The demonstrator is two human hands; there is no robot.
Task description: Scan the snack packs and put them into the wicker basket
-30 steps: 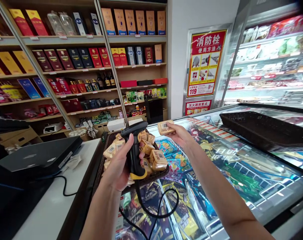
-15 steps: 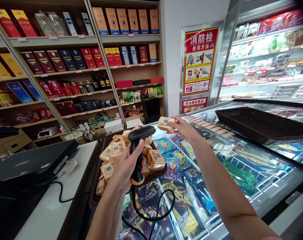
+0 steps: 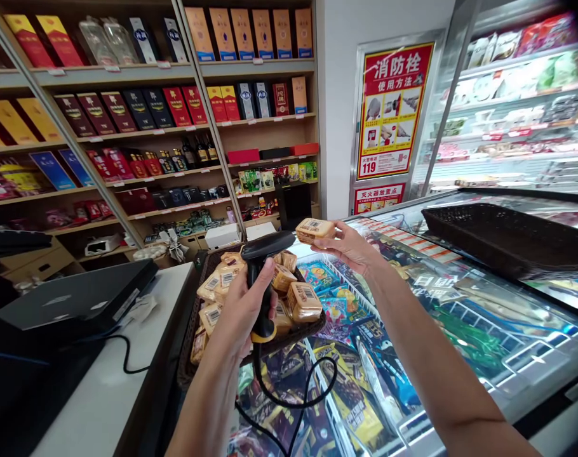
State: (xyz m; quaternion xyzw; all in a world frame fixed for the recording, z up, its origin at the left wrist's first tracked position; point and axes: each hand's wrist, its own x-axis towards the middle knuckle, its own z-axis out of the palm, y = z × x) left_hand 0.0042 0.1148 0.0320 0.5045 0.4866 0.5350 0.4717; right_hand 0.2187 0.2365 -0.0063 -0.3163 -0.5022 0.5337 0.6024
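My left hand is wrapped round the handle of a black barcode scanner, whose head points right. Its black cable loops below. In my right hand is a small clear-wrapped packet of biscuits, held by one end between thumb and fingers. The packet sits just right of the scanner's front, apart from it. Behind and below the scanner, a dark woven basket holds several similar packets, some with barcodes facing up; my left hand and the scanner hide part of the pile.
A glass-topped freezer with bagged frozen goods lies below and to the right. On it stands a dark shallow tray. A white counter with a black machine is at the left. Boxed bottles fill shelves behind.
My right hand has turned the biscuit packet slightly, so its barcode faces the scanner less squarely. The view has shifted a little to the left. Both grips are unchanged.
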